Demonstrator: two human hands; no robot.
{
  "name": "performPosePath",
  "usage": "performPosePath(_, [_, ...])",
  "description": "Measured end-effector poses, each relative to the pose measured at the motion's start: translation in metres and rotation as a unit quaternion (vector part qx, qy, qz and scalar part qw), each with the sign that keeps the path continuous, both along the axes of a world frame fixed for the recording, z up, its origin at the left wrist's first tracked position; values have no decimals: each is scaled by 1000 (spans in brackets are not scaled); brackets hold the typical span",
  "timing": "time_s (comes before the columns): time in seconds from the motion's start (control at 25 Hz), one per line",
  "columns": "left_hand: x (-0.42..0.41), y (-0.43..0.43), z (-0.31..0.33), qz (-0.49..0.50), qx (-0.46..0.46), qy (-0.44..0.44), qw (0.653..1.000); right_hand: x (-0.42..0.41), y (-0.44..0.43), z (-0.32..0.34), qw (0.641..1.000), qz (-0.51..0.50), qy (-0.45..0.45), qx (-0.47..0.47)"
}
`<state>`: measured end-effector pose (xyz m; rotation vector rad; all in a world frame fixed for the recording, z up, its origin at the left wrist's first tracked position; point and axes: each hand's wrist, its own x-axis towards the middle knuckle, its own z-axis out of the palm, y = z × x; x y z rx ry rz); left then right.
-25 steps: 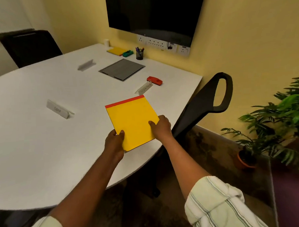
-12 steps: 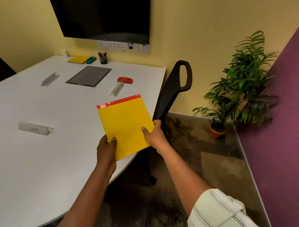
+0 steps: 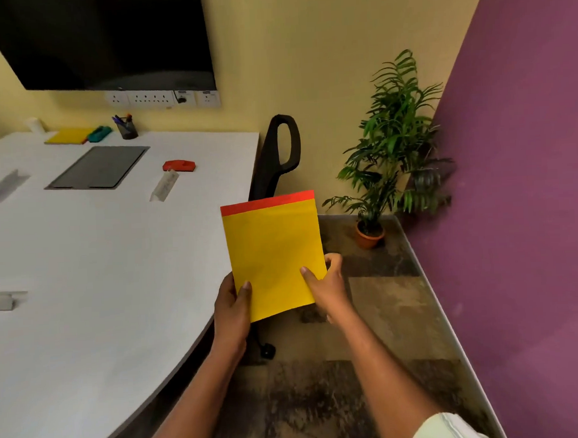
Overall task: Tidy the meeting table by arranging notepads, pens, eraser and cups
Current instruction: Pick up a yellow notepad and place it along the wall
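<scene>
Room: I see a white meeting table (image 3: 84, 261) under a dark wall screen (image 3: 107, 41), with a potted plant (image 3: 390, 141) in the corner.
Notepad: the yellow notepad (image 3: 272, 252) with a red top strip is in the air, just past the table's right edge.
Left hand: my view shows the left hand (image 3: 232, 307) pinching its lower left edge.
Right hand: the right hand (image 3: 327, 286) grips the lower right corner, thumb on the front.
Far end: a second pad (image 3: 68, 135) and a pen holder (image 3: 128, 128) sit by the wall.

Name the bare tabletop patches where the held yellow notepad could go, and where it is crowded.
Widest patch: near side of table, between the left-edge name card, the angled name card and curved edge. Another: right of the red eraser. Crowded: along the wall, by pen cup and second notepad.
</scene>
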<state>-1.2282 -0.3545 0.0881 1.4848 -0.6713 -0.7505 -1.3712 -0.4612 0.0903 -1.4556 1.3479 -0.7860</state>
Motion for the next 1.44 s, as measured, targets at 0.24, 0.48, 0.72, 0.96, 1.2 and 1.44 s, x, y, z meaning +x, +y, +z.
performPosePath(0.24, [-73,-100,4,-74,-15,4,997,-84,-85,2,998,-56,-12,-26])
performPosePath(0.48, [-142,-206,9,-97,-16,-17,995,-159,-186,13,997,-66,-24,-33])
performPosePath(0.72, [-173,-313,17,-45,-19,-12,999,-182,-295,24,997,-50,-12,-62])
performPosePath(0.96, [-149,-411,17,0,-33,-35,999,-151,-398,29,996,-23,14,-82])
performPosePath(1.2, [-113,-509,24,58,-69,-44,995,-107,-504,45,996,23,38,-79])
performPosePath(1.44, [-71,-618,49,108,-85,-55,989,-49,-621,73,995,52,22,-87])
